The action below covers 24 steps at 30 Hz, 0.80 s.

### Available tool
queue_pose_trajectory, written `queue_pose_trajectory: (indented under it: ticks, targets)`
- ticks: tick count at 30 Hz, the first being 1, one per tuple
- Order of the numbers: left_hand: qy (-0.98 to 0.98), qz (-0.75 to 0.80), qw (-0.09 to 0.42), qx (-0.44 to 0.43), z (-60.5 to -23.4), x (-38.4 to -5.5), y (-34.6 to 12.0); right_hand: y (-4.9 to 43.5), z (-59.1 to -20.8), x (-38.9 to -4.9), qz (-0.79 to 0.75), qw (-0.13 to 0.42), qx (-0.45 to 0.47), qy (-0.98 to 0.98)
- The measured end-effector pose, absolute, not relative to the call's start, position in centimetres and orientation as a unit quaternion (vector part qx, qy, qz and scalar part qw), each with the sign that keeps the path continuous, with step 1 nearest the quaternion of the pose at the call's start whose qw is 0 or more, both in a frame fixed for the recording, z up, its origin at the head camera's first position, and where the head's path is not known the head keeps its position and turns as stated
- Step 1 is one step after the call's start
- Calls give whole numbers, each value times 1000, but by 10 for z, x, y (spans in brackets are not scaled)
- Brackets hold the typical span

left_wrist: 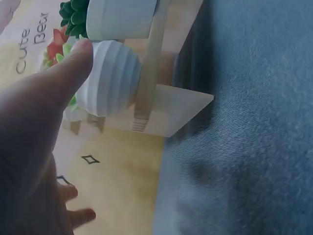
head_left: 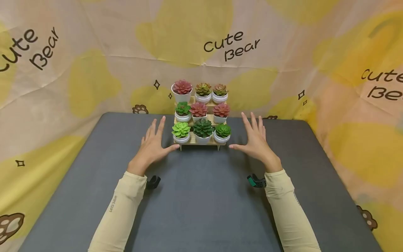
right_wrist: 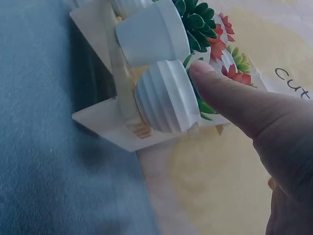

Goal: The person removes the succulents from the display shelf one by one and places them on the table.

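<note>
A three-tier wooden stand (head_left: 192, 142) stands at the table's far edge, bearing several small succulents in white pots. On its bottom tier are a light green succulent (head_left: 181, 130), a dark green one (head_left: 203, 128) and a mid-green one (head_left: 223, 130). Red and reddish-green succulents fill most of the upper tiers. My left hand (head_left: 153, 145) is spread at the stand's left side, its thumb toward the ribbed pot (left_wrist: 110, 78). My right hand (head_left: 255, 144) mirrors it on the right, thumb pointing at another ribbed pot (right_wrist: 167, 97). Both hands hold nothing.
The stand rests on a dark grey table (head_left: 201, 203). Close behind and on both sides hangs a pink and yellow printed cloth (head_left: 126, 42). Dark straps with small devices sit at the left wrist (head_left: 153, 182) and right wrist (head_left: 256, 181).
</note>
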State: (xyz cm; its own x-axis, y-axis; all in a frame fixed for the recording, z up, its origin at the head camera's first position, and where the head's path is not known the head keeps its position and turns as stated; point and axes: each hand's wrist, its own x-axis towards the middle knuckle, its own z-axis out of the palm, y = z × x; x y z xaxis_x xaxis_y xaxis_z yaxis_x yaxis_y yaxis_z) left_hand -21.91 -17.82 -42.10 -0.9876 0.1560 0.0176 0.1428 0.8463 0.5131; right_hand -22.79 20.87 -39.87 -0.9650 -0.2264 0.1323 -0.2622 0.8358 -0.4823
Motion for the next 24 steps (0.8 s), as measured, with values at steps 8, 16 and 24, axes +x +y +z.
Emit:
queue_pose_trajectory:
  ticks: [8,16,24]
  targets:
    - [871,466,59,148,-435,-236,-181,197,-403,-237,320,11,173,-931]
    - [839,516,65,160,-446,-250,-178,194,-411,-244,386,-10,185,-903]
    - [817,545,69,174,-465,-254,-180,191,-425,-247,448,-29,176,-876]
